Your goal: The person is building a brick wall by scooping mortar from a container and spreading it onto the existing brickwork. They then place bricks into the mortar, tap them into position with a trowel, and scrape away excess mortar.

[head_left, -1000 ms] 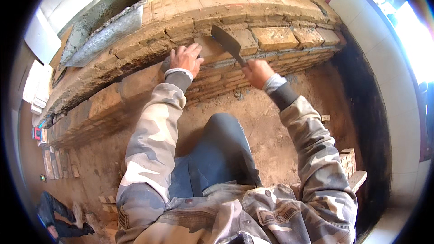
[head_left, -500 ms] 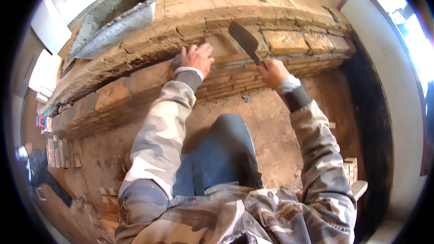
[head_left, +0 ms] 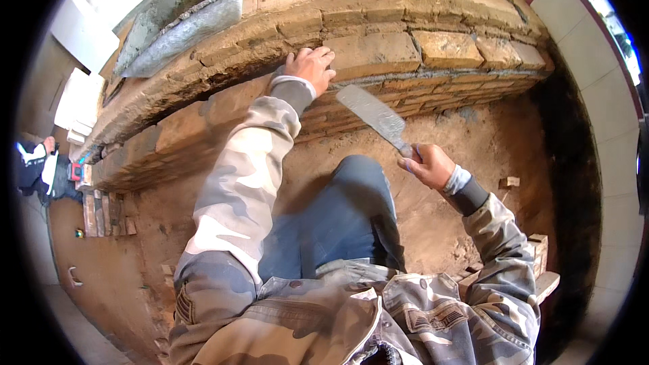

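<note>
Trowel: 1 o'clock from centre, blade toward 10 o'clock; likely light, stiff, thin-edged; best held by its handle

Right hand: 3 o'clock; fingers wrapped round the handle

Brick: 1 o'clock, atop brick courses; probably heavy, rigid, gritty, chippable; grip by its ends

Left hand: 12 o'clock; fingers slightly spread at the brick's 9 o'clock end

Tiled wall, pale with dark red edging, at right, a black strip along its foot. At far left, a co-worker, partly in view, near a small red device and a white stack. Floor, brown, bearing a curved white piece at left.
</note>
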A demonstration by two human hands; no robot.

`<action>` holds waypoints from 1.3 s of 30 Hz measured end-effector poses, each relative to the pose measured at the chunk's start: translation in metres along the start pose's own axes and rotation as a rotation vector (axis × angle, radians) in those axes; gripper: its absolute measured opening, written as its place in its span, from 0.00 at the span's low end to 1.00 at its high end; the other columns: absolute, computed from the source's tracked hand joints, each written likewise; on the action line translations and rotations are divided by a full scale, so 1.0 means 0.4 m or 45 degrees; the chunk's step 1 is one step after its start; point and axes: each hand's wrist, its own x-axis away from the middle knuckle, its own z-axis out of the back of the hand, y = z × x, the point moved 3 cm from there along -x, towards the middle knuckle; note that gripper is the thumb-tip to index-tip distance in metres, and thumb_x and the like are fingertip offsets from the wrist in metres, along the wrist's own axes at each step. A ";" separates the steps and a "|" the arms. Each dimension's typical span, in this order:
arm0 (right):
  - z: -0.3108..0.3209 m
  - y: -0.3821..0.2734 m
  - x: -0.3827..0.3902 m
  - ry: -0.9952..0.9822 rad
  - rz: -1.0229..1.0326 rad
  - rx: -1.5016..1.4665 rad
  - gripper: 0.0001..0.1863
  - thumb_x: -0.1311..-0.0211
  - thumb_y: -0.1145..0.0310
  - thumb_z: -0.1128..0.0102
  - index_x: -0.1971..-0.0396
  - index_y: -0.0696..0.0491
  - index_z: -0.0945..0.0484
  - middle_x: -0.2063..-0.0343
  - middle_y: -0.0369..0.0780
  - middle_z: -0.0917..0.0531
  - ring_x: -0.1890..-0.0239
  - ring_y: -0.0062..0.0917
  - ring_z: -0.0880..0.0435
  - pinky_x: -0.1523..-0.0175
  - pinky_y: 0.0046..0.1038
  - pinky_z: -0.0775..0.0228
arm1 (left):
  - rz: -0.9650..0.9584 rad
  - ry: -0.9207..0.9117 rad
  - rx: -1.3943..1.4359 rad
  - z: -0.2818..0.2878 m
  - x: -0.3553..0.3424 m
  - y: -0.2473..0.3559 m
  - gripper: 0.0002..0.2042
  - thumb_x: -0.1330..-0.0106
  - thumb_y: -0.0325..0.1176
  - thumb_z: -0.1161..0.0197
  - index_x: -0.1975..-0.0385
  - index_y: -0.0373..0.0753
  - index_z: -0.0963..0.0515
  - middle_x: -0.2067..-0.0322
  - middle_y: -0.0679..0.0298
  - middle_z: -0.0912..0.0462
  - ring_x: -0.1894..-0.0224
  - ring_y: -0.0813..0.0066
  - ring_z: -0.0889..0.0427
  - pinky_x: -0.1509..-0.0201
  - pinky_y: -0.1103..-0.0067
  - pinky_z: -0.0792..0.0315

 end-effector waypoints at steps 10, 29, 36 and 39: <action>-0.012 -0.006 -0.113 -0.337 -0.404 -0.737 0.21 0.30 0.50 0.40 0.66 0.56 0.23 0.86 0.30 0.32 0.89 0.16 0.37 0.86 0.24 0.47 | -0.032 -0.302 -0.006 -0.004 -0.047 -0.013 0.26 0.35 0.34 0.50 0.35 0.44 0.29 0.30 0.64 0.36 0.33 0.53 0.33 0.29 0.64 0.37; 0.375 0.289 -0.002 -0.031 -0.544 -0.191 0.21 0.34 0.52 0.37 0.75 0.55 0.23 0.85 0.31 0.26 0.87 0.15 0.31 0.83 0.23 0.41 | 0.032 -0.265 0.028 -0.011 -0.035 -0.021 0.26 0.31 0.47 0.44 0.34 0.47 0.30 0.29 0.67 0.38 0.30 0.58 0.36 0.28 0.59 0.40; 0.453 0.337 0.064 0.207 -0.478 0.492 0.22 0.43 0.54 0.33 0.74 0.62 0.21 0.82 0.45 0.22 0.79 0.32 0.24 0.70 0.36 0.31 | 0.079 -0.265 0.019 -0.006 -0.018 0.004 0.25 0.30 0.45 0.46 0.33 0.48 0.32 0.29 0.68 0.39 0.30 0.59 0.37 0.28 0.58 0.41; 0.470 0.300 0.119 0.466 -0.223 0.648 0.21 0.48 0.57 0.30 0.79 0.60 0.26 0.84 0.48 0.25 0.80 0.37 0.26 0.70 0.38 0.32 | 0.085 -0.241 0.007 0.009 -0.013 0.027 0.25 0.30 0.44 0.46 0.34 0.48 0.32 0.30 0.68 0.39 0.31 0.59 0.36 0.28 0.55 0.43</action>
